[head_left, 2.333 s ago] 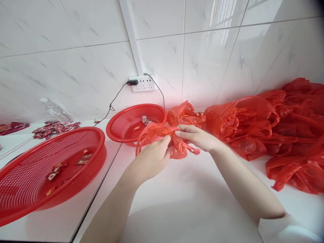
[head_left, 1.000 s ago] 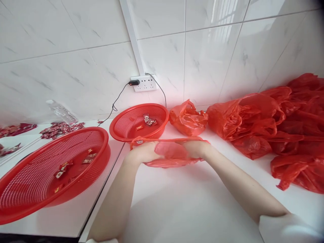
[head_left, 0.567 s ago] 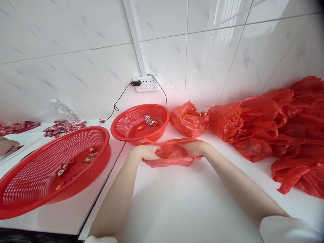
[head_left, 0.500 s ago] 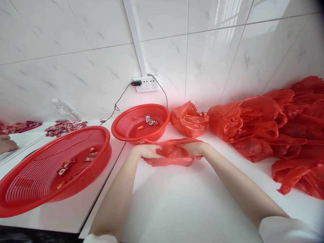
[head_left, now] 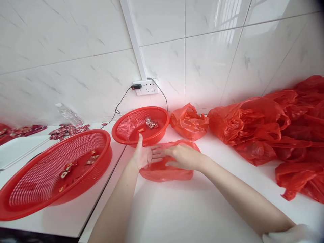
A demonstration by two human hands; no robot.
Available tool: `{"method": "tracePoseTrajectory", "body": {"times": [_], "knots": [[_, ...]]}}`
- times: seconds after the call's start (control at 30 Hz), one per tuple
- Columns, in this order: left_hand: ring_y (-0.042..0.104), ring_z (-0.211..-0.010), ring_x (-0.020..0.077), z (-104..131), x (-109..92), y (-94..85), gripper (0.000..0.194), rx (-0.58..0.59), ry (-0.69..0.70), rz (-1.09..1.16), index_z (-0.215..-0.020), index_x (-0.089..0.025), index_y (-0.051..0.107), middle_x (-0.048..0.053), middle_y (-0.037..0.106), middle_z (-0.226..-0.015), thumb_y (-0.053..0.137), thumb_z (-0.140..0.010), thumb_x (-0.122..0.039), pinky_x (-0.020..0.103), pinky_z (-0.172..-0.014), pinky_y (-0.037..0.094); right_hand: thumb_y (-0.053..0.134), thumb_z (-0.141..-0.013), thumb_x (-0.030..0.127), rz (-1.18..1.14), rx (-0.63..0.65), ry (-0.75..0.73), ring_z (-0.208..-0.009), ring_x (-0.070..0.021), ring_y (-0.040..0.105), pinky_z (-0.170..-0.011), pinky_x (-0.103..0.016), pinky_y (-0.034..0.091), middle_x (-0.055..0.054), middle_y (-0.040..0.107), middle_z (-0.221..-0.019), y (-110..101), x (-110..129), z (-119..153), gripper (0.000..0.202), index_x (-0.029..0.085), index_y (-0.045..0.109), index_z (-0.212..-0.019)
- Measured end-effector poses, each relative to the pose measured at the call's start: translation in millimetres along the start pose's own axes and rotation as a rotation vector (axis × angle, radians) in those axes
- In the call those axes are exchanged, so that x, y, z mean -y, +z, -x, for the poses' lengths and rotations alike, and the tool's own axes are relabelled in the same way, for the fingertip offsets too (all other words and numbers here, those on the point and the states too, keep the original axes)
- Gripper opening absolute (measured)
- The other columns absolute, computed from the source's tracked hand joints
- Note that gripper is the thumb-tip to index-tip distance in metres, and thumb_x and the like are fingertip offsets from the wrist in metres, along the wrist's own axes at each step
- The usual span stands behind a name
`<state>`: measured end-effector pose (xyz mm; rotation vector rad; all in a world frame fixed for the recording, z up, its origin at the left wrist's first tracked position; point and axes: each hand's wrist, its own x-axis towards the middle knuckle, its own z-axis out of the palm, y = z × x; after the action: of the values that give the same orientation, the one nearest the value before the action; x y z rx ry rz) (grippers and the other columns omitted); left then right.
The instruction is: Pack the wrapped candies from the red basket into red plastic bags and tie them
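A red plastic bag [head_left: 167, 173] lies spread on the white table in front of me. Over its left part is my left hand [head_left: 147, 155], palm showing, thumb up and fingers stretched out, holding nothing. My right hand [head_left: 182, 157] is over the bag's middle, back of the hand up, fingers extended toward my left fingertips, nothing visible in it. Just behind the bag stands a small red basket [head_left: 124, 130] with a few wrapped pieces [head_left: 151, 123] inside.
At left is a large red basket [head_left: 32, 158] with several wrapped pieces. Behind it are a clear bottle [head_left: 69, 114], small red packets [head_left: 63, 131] and a white tray [head_left: 20, 150]. A filled red bag [head_left: 189, 122] and a heap of red bags [head_left: 253, 118] lie along the wall.
Both hands have come out of the bag's opening and are now above it, closer together. The bag lies flatter. The other person's hand at the far left is out of view.
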<state>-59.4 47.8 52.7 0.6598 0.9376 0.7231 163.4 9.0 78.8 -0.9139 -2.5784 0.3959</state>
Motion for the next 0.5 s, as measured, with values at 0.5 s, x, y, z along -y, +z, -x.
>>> {"method": "tracePoseTrajectory", "body": {"times": [0.5], "knots": [[0.07,-0.07,0.0199,-8,12,-6.5,0.09,-0.181,0.198,0.336,-0.107,-0.004,0.062,0.022,0.069,-0.096,0.035,-0.075,-0.084,0.023,-0.056,0.058,0.054,-0.088,0.053,0.105,0.224,0.04,-0.147,-0.0336,0.012,-0.114,-0.056,0.014,-0.016,0.014,-0.159,92,-73,-13,0.075,0.027,0.023,-0.152]]}}
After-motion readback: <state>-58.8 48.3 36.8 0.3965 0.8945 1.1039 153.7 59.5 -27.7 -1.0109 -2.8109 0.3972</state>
